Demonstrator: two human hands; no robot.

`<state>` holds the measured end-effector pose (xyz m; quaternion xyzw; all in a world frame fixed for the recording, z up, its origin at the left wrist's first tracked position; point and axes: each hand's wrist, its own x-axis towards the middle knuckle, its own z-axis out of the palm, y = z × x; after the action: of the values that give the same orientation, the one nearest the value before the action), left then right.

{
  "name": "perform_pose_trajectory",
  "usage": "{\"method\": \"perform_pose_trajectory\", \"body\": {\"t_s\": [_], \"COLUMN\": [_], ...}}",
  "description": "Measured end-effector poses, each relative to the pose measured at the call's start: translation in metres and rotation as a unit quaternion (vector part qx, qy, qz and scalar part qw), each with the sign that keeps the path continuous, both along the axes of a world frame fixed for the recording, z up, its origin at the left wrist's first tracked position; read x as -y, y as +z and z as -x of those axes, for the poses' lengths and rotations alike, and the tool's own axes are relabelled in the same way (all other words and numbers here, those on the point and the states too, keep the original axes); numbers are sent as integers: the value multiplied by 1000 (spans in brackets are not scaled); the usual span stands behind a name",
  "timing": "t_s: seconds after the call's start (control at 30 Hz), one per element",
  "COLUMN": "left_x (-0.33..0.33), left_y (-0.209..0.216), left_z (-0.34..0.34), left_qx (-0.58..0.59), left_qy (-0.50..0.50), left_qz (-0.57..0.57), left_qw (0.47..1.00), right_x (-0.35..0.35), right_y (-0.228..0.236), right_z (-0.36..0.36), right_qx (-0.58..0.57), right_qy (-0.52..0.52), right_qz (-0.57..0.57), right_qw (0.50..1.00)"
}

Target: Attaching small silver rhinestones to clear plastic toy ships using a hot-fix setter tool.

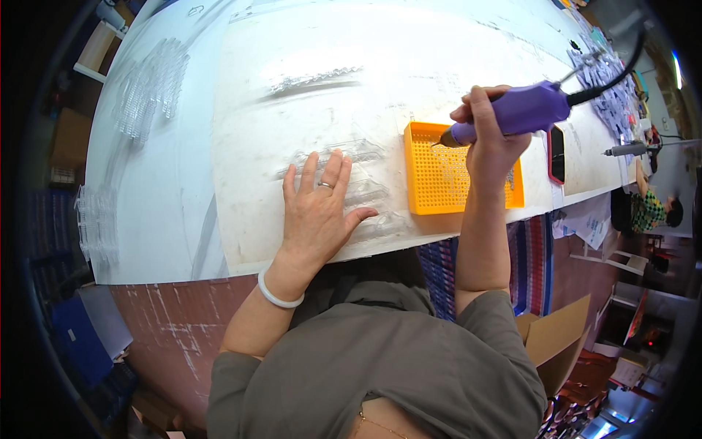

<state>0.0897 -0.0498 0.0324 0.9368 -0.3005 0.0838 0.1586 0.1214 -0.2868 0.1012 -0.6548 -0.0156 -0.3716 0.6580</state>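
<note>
While the left hand (pixel 314 212) lies flat, fingers spread, over clear plastic pieces (pixel 365 192), set the purple driver (pixel 531 110), gripped in the right hand (pixel 491 139) above the yellow tray (pixel 414 172), more upright.

A pale table (pixel 164 219) stands above a reddish-brown, white-streaked floor (pixel 168 329) — a bright light (pixel 676 69) glows far right.

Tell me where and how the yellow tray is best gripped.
Probably by the left wall of the yellow tray, pinched from the left: that raised edge is uncovered, while the right hand holds a purple handheld tool above the tray and the right forearm crosses its right part.
</note>
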Motion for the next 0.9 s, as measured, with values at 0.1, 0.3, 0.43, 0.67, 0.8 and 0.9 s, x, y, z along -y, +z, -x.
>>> {"method": "perform_pose_trajectory", "body": {"t_s": [0.1,0.3,0.43,0.67,0.8,0.9], "left_x": [-1,-1,-2,-3,-4,-5], "left_y": [0,-3,-4,-1,-3,-4], "left_z": [-1,1,2,1,1,1], "left_qx": [-1,14,12,-11,-16,-22], "left_qy": [0,0,-1,3,4,9], "left_qz": [8,27,31,43,43,42], "left_qw": [1000,1000,999,999,999,999], "right_x": [-1,-34,-72,-110,-114,-114], "right_y": [12,33,28,8,4,3], "right_z": [4,-8,-25,-42,-45,-45], "right_qx": [27,109,139,73,67,61], "right_qy": [6,92,162,210,209,210], "right_qz": [-26,-36,-57,-92,-71,-64], "right_qw": [999,989,975,970,973,974]}}
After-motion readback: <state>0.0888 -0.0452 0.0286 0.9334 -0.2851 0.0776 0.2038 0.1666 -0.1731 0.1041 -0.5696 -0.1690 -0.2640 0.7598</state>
